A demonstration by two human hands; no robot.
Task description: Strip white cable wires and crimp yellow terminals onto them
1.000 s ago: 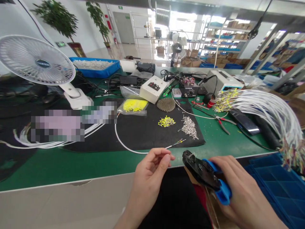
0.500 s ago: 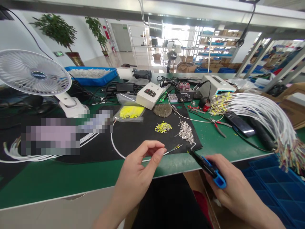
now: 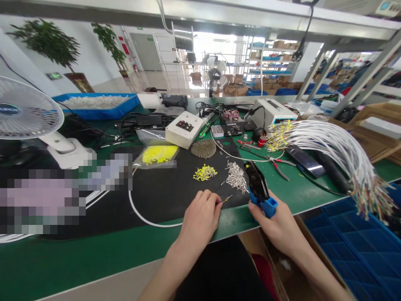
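Observation:
My left hand (image 3: pixel 202 213) is closed around the end of a white cable (image 3: pixel 147 220), near the front edge of the bench. Thin wire ends with a yellow tip (image 3: pixel 227 199) stick out past its fingers to the right. In my right hand (image 3: pixel 278 225) is a crimping tool (image 3: pixel 259 186) with blue handles, its dark head tilted up and to the left. Just left of that head lies a heap of silver terminals (image 3: pixel 236 177) on the black mat (image 3: pixel 163 198). Farther left is a small pile of yellow-sleeved terminals (image 3: pixel 204 172).
A bag of yellow sleeves (image 3: pixel 159 155) and a white box (image 3: pixel 184 128) sit behind the mat. To the right are red-handled pliers (image 3: pixel 279 169), a phone (image 3: pixel 305 161) and a large bundle of white cables (image 3: pixel 332 136). A white fan (image 3: pixel 28 108) stands at left.
The crimping tool has been raised and turned more upright. My left hand has rolled over, knuckles up, onto the cable end. The camera view has shifted to the right.

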